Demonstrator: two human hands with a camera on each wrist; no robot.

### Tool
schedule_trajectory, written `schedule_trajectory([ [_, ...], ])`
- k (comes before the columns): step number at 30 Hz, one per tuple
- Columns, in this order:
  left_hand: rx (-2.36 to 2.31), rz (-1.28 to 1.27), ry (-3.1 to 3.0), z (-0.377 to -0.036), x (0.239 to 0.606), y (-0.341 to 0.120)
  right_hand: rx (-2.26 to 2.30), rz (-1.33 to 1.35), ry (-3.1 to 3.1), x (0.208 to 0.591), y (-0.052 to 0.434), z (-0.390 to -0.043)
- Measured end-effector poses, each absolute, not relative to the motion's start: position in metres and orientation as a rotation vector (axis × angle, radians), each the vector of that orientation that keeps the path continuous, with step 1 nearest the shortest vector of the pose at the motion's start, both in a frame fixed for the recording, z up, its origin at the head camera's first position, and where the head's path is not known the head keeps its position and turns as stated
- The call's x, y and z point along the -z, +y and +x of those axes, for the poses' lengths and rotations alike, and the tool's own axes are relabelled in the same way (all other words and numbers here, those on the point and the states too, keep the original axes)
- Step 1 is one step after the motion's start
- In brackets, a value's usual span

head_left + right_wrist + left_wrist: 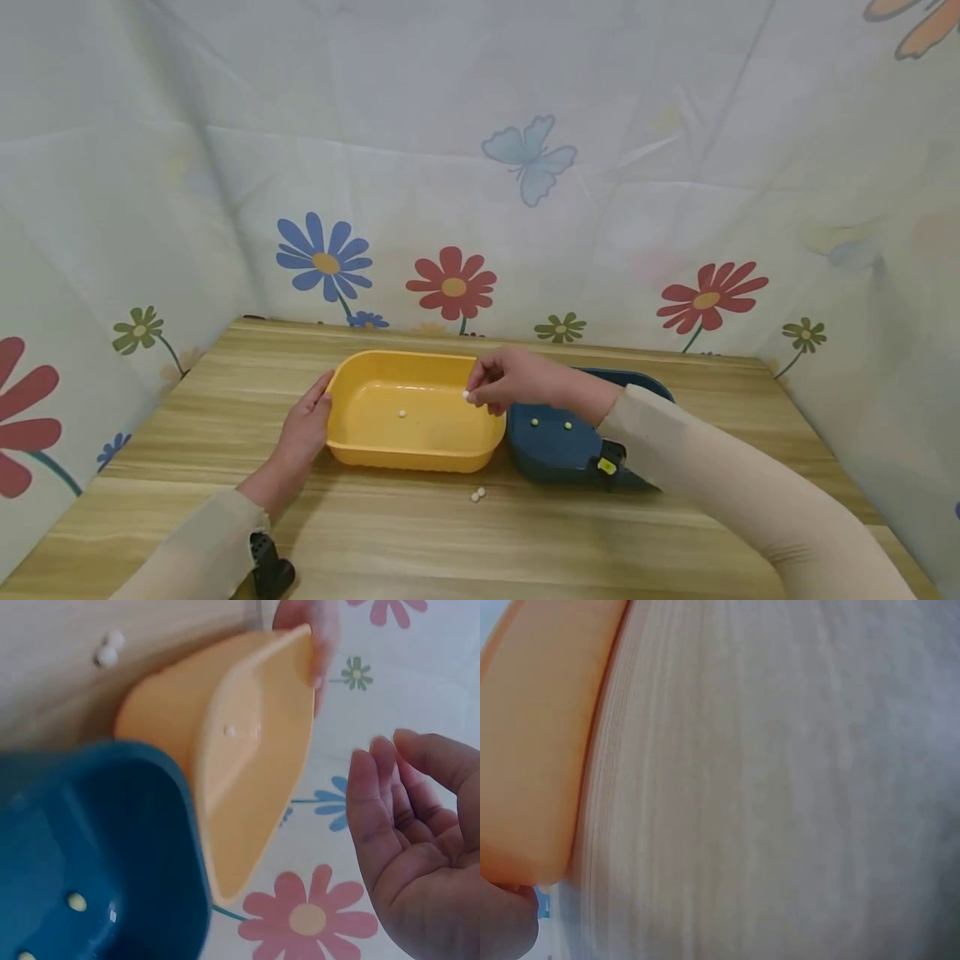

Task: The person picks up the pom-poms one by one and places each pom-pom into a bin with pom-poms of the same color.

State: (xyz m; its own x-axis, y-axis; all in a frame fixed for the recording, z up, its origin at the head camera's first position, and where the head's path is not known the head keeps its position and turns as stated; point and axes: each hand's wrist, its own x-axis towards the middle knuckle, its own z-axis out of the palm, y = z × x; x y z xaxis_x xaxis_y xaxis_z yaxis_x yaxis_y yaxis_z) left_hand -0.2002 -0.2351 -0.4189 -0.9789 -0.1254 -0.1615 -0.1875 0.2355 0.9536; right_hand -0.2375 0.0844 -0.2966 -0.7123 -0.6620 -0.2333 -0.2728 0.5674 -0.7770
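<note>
A yellow tub stands mid-table with one white bead on its floor. My left hand rests flat against the tub's left end, fingers straight. My right hand hovers over the tub's right rim and pinches a small white bead at its fingertips. Just to the right is a blue tub holding two green beads. The right wrist view shows the yellow tub, the blue tub and my right hand with bent fingers; the pinched bead is hidden there. In the left wrist view, the yellow tub is a blur.
Two white beads lie on the wooden table in front of the tubs, seen also as the two beads in the right wrist view. A flowered cloth walls the table at the back and on both sides.
</note>
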Motion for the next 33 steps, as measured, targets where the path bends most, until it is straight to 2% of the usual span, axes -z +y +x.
schedule_trajectory([
  [10,-1.86,-0.313,2.46,-0.202,0.417,-0.238,0.9,-0.819,2.29,0.292,0.062,-0.274],
  [21,-1.835,-0.314,2.464,-0.201,0.417,-0.238,0.778,-0.837,2.282,0.307,0.03,-0.309],
  [33,-1.832,-0.337,2.473,-0.2,0.416,-0.234,0.81,-0.819,2.19,0.333,0.012,-0.324],
])
